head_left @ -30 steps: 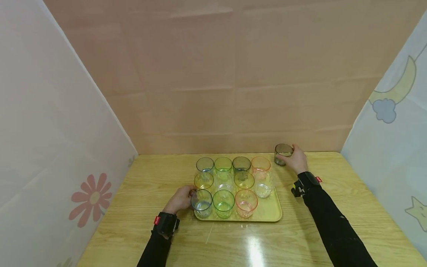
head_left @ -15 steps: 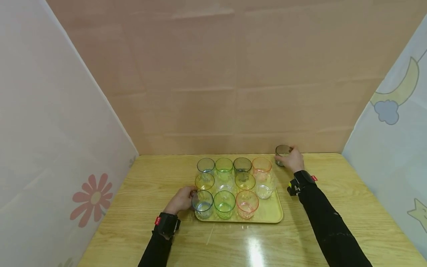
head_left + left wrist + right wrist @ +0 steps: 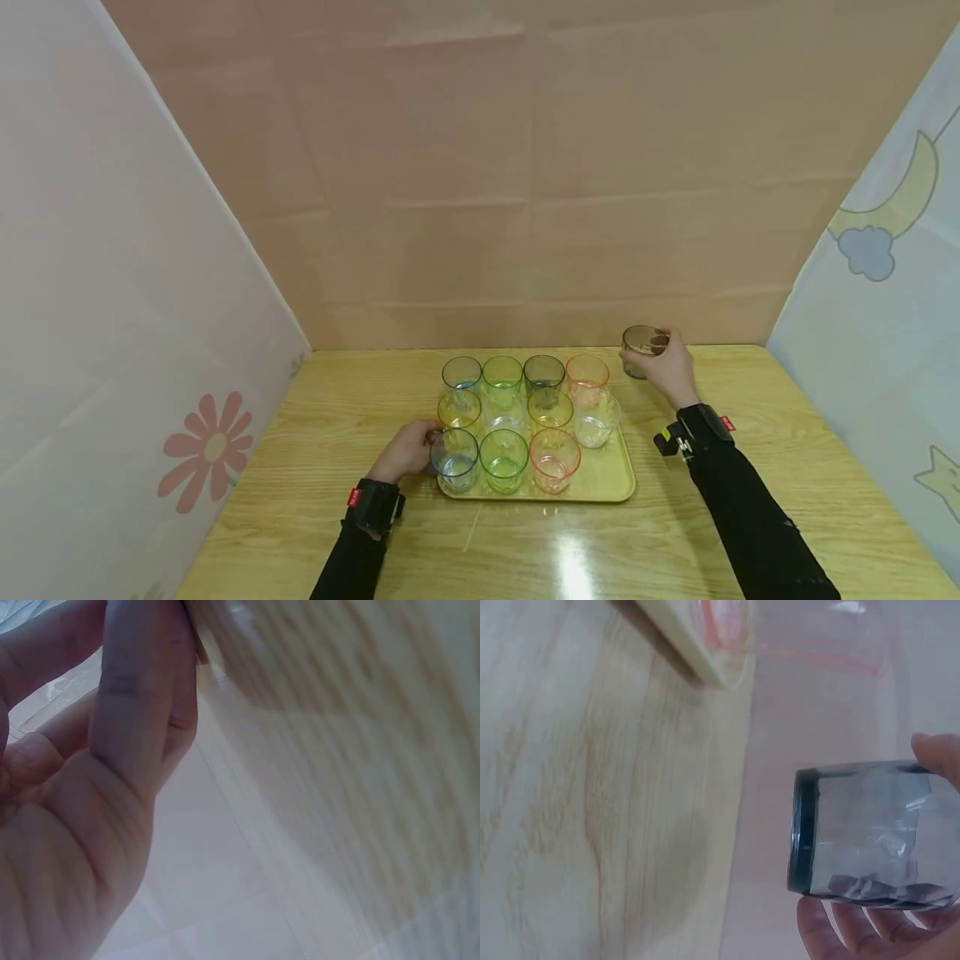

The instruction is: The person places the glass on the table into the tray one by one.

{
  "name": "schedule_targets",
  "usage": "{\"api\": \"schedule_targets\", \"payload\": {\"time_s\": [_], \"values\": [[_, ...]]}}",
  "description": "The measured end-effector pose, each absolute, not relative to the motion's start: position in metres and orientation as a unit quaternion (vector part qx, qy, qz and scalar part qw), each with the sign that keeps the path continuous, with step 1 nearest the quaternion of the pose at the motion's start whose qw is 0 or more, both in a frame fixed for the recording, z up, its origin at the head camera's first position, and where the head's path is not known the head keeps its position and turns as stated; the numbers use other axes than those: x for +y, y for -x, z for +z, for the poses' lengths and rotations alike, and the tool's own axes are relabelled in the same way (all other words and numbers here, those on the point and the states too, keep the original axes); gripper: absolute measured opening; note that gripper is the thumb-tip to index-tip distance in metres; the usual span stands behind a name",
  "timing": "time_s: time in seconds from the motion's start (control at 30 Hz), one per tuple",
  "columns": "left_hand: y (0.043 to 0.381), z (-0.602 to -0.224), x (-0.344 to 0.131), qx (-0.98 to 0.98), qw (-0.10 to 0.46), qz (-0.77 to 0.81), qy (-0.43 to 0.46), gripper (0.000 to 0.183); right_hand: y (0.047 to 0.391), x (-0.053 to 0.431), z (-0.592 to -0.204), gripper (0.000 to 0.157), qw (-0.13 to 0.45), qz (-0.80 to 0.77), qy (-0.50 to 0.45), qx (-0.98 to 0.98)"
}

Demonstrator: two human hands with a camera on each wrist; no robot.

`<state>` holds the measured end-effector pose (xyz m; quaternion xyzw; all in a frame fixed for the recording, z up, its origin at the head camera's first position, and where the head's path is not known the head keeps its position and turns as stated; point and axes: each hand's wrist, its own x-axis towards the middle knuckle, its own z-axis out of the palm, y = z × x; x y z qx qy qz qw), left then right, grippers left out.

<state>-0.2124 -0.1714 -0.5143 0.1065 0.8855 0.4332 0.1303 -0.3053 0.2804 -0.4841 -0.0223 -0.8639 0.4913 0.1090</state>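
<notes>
My right hand (image 3: 670, 368) grips a dark grey drinking glass (image 3: 634, 364) at the back right, thumb on one side and fingers on the other. In the right wrist view this grey glass (image 3: 862, 836) is upright relative to the table and held above it, its thick base toward the wood. Beside the yellow tray (image 3: 607, 487), my left hand (image 3: 407, 450) curls round the left side of a blue glass (image 3: 454, 467) standing in the front left corner. The left wrist view shows the bent fingers (image 3: 135, 697) close up, with clear glass partly hidden between them.
Several coloured glasses stand on the tray in rows, among them a green glass (image 3: 503, 462), a pink glass (image 3: 554, 462) and a clear glass (image 3: 596, 421). A brown backdrop (image 3: 525, 208) rises behind the wooden table (image 3: 337, 400), with white side panels.
The right hand and its grey glass have shifted slightly right and toward the person over the last half second. My left hand and the glasses on the tray stay put.
</notes>
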Motion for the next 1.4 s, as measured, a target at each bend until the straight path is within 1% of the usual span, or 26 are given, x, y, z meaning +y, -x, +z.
{"api": "schedule_targets", "payload": {"time_s": [0.13, 0.2, 0.27, 0.43, 0.53, 0.77, 0.83, 1.13, 1.4], "values": [[0.211, -0.512, -0.17, 0.875, 0.138, 0.452, -0.106, 0.03, 0.337, 0.304, -0.541, 0.093, 0.141, 0.496, 0.012, -0.857], [0.21, -0.512, -0.17, 0.869, 0.144, 0.461, -0.105, 0.032, 0.347, 0.313, -0.564, 0.093, 0.165, 0.506, 0.001, -0.847], [0.21, -0.512, -0.17, 0.868, 0.146, 0.462, -0.106, 0.031, 0.339, 0.31, -0.559, 0.093, 0.164, 0.524, -0.004, -0.836], [0.209, -0.511, -0.17, 0.868, 0.147, 0.461, -0.11, 0.031, 0.298, 0.289, -0.512, 0.082, 0.132, 0.568, -0.021, -0.812], [0.209, -0.51, -0.17, 0.867, 0.148, 0.463, -0.113, 0.031, 0.286, 0.285, -0.506, 0.08, 0.12, 0.595, -0.03, -0.794], [0.209, -0.511, -0.171, 0.871, 0.149, 0.455, -0.106, 0.031, 0.299, 0.299, -0.554, 0.074, 0.162, 0.662, -0.082, -0.727], [0.21, -0.51, -0.171, 0.874, 0.146, 0.452, -0.102, 0.032, 0.298, 0.299, -0.56, 0.074, 0.163, 0.672, -0.094, -0.717], [0.209, -0.51, -0.171, 0.876, 0.141, 0.449, -0.106, 0.031, 0.27, 0.29, -0.562, 0.074, 0.138, 0.675, -0.084, -0.72], [0.208, -0.508, -0.171, 0.875, 0.144, 0.45, -0.104, 0.028, 0.26, 0.286, -0.562, 0.076, 0.16, 0.674, -0.086, -0.716]]}}
